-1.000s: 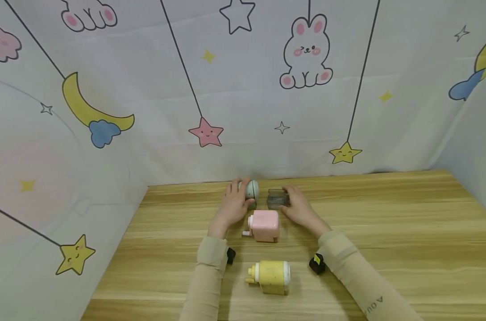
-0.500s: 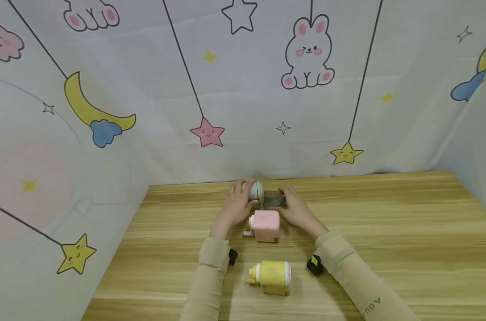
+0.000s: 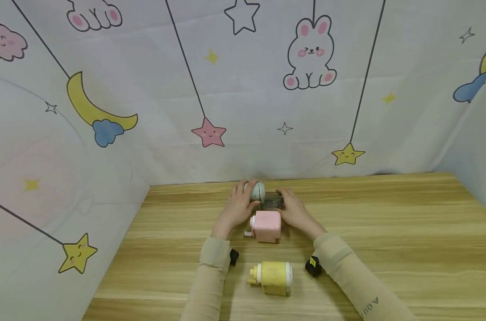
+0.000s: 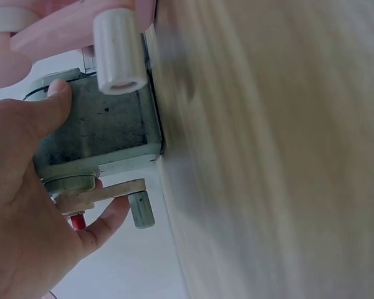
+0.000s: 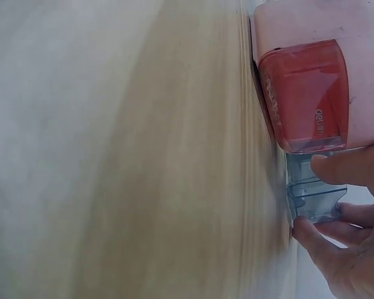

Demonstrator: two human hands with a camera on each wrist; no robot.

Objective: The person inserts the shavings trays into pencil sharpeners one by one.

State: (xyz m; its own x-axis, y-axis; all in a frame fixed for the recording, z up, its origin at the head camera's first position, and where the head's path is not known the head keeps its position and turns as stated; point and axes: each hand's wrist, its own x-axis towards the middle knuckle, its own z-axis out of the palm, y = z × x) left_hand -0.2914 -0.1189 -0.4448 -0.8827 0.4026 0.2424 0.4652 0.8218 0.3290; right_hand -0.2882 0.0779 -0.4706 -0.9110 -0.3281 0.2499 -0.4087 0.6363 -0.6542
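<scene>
At the back of the table my left hand (image 3: 237, 206) grips a pale green crank pencil sharpener (image 3: 259, 191), thumb on its near side and fingers over it. Its crank handle (image 4: 142, 208) and a red tip show in the left wrist view. Facing it, my right hand (image 3: 295, 209) pinches a see-through grey shavings drawer (image 3: 272, 201), thumb and fingers on opposite sides. The drawer's inner end is right at the green sharpener's side, and the joint is partly hidden. Just in front stands a pink pencil sharpener (image 3: 268, 226), its red see-through drawer (image 5: 305, 96) facing the right wrist camera.
A yellow pencil sharpener (image 3: 274, 278) stands nearer on the wooden table (image 3: 387, 214), between my forearms. A white cloth wall (image 3: 243, 102) with cartoon prints rises directly behind the hands. The pink sharpener's white crank knob (image 4: 119, 53) sticks out near my left hand.
My right hand has moved left with the drawer, and the left hand has moved slightly right with the green sharpener. The gap between the two has closed.
</scene>
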